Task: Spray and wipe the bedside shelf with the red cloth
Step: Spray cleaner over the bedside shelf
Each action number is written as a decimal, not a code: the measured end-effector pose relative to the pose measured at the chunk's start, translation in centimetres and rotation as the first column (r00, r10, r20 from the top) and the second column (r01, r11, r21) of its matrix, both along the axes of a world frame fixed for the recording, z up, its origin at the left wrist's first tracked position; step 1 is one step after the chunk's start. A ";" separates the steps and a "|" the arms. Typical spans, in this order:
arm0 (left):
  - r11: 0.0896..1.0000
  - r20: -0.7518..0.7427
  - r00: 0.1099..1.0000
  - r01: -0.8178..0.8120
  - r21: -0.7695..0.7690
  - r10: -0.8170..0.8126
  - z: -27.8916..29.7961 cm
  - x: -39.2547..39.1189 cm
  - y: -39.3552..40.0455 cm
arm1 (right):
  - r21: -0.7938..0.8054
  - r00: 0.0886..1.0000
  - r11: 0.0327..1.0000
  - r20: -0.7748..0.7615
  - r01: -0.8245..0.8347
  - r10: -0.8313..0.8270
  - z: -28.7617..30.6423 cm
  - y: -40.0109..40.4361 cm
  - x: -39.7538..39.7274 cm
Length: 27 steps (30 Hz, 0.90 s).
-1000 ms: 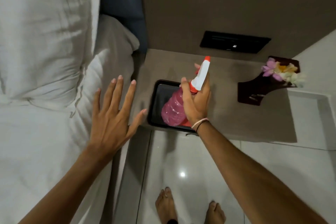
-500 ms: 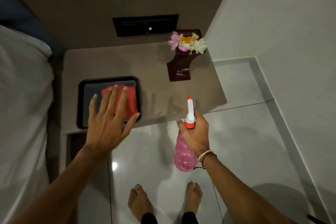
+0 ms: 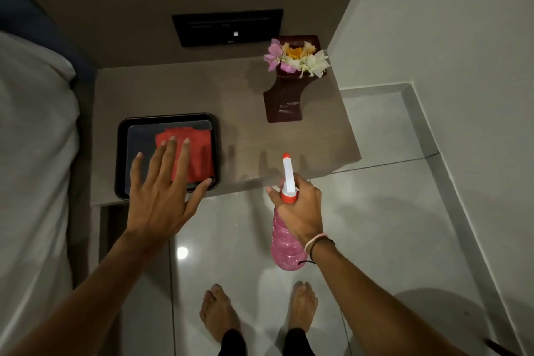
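The brown bedside shelf (image 3: 173, 89) runs from the bed to the wall corner. On its left front stands a black tray (image 3: 122, 136) with the folded red cloth (image 3: 199, 147) lying in it. My left hand (image 3: 161, 193) hovers over the tray's front with its fingers spread, the fingertips above the cloth, holding nothing. My right hand (image 3: 300, 208) grips the neck of a pink spray bottle (image 3: 284, 251) in front of the shelf's front edge. Its white nozzle with a red tip points up toward the shelf.
A dark wooden holder (image 3: 284, 104) with flowers (image 3: 294, 59) stands at the shelf's back right. A black switch panel (image 3: 228, 26) is set in the wall behind. The white bed (image 3: 31, 153) lies to the left. Glossy floor tiles and my bare feet (image 3: 219, 315) are below.
The right hand carried the spray bottle off the tray and out to the right in front of the shelf, uncovering the red cloth. The left hand moved from beside the bed to over the tray.
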State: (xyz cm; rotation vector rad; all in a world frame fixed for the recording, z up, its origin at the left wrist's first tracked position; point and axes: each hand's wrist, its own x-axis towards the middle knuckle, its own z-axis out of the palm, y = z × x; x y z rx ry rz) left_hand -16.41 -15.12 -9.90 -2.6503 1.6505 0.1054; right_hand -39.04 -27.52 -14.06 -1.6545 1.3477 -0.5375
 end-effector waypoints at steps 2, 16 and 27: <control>1.000 -0.004 1.000 -0.030 0.004 0.030 0.0 0.8 1.1 | 0.002 0.998 0.998 0.020 -0.055 0.055 0.5 0.9 0.9; 0.965 0.066 0.963 -0.263 -0.003 0.263 -1.0 11.4 13.6 | -0.202 0.907 0.966 0.354 -0.163 0.227 6.2 3.8 23.0; 0.956 0.084 0.954 -0.282 -0.079 0.289 -2.5 14.9 15.3 | -0.251 0.891 0.898 0.193 -0.360 0.411 2.6 5.5 33.7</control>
